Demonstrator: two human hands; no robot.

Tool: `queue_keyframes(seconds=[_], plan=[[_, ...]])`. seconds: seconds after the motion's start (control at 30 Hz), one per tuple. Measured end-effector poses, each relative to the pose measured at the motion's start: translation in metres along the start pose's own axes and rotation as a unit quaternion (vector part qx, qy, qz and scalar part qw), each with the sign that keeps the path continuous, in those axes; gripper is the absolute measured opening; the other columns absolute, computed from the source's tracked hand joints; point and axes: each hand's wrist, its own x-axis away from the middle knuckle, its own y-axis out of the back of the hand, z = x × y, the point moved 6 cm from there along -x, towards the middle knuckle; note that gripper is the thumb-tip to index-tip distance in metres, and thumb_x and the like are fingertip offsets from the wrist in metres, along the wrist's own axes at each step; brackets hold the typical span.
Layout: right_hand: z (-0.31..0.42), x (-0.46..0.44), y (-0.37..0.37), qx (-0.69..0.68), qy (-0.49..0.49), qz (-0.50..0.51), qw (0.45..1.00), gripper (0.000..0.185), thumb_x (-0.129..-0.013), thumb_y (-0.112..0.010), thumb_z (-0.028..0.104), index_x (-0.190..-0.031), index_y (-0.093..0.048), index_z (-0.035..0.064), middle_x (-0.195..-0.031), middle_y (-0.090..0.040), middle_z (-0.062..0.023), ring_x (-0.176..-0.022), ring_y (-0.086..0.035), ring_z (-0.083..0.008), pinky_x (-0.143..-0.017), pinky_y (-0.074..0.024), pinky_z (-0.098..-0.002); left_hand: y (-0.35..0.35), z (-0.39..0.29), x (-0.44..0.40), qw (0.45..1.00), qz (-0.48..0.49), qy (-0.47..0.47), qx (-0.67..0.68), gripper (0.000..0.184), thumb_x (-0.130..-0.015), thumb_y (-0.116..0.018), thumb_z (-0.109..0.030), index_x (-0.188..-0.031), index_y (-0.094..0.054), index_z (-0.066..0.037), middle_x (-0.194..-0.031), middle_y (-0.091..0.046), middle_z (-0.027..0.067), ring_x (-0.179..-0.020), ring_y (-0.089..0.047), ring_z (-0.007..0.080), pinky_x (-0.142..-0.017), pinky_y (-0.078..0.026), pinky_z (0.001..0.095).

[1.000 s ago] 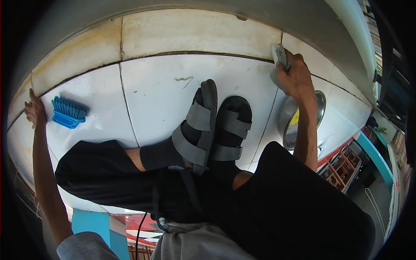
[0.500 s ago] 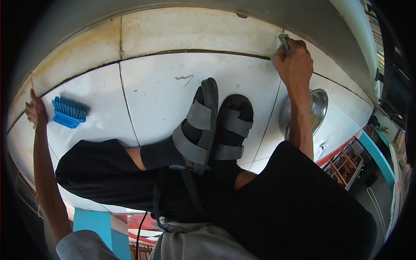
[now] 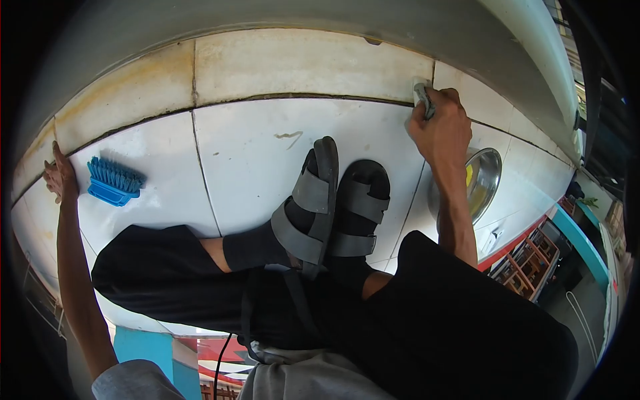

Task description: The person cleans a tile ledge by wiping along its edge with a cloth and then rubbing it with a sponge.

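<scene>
My right hand (image 3: 445, 127) is closed on a small grey-white pad (image 3: 422, 95), pressed at the seam where the stained tile strip (image 3: 313, 63) meets the white floor tiles (image 3: 253, 153). Behind my right forearm sits a round metal bowl (image 3: 490, 183), partly hidden, with something yellow in it. On the far left my left hand (image 3: 62, 175) rests with spread fingers on the tiles by the seam, holding nothing. Just right of it lies a blue brush (image 3: 115, 181), bristles toward the tile strip.
My sandalled feet (image 3: 337, 207) stand on the tiles between my hands. A grey curved surface (image 3: 267, 15) rises beyond the tile strip. At the lower right are a red edge, wooden racks (image 3: 527, 267) and a turquoise beam (image 3: 583, 240).
My right hand has moved with the pad, most recently down and slightly left along the seam. The view has shifted slightly. My left hand stays at its place on the tiles.
</scene>
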Motion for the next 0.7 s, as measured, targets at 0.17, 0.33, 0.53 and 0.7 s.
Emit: queue_keyframes(seconds=[0.17,0.33,0.53,0.7], plan=[[-0.015,-0.019,0.011,-0.009,-0.045,0.012,0.999,0.024,-0.078,-0.067,0.014,-0.097,-0.073,0.0018,-0.101,-0.067,-0.0203,-0.082,-0.069,-0.0409,-0.072,-0.0552,-0.0485,0.004,-0.005,0.007,1.000,0.004,0.002,0.022,0.115,-0.076,-0.041,-0.091,-0.156,-0.032,-0.009,-0.162,-0.024,0.0185,-0.148,-0.021,0.0432,-0.110,-0.011,0.0762],[-0.001,-0.014,0.005,-0.015,-0.010,-0.021,1.000,0.025,-0.079,-0.066,0.015,-0.100,-0.073,0.0029,-0.100,-0.066,-0.0208,-0.082,-0.068,-0.0419,-0.073,-0.0552,-0.0484,-0.002,0.008,-0.001,1.000,0.003,0.016,-0.014,0.112,-0.076,-0.043,-0.090,-0.156,-0.032,-0.012,-0.162,-0.025,0.0166,-0.148,-0.022,0.0421,-0.110,-0.011,0.0755],[0.003,0.004,0.004,-0.029,-0.003,0.002,1.000,0.031,-0.077,-0.068,0.016,-0.104,-0.074,0.0032,-0.104,-0.067,-0.0183,-0.085,-0.069,-0.0392,-0.077,-0.0554,-0.0472,-0.006,0.003,0.000,1.000,-0.013,0.023,-0.005,0.111,-0.076,-0.043,-0.090,-0.156,-0.033,-0.013,-0.162,-0.025,0.0169,-0.147,-0.024,0.0419,-0.109,-0.012,0.0764],[-0.015,-0.039,0.010,-0.011,-0.063,0.041,0.997,0.030,-0.077,-0.068,0.017,-0.104,-0.073,0.0054,-0.099,-0.070,-0.0196,-0.089,-0.069,-0.0398,-0.079,-0.0560,-0.0460,0.002,-0.002,0.007,1.000,0.007,-0.002,0.017,0.111,-0.076,-0.043,-0.090,-0.156,-0.033,-0.015,-0.162,-0.025,0.0159,-0.148,-0.021,0.0410,-0.110,-0.012,0.0763]])
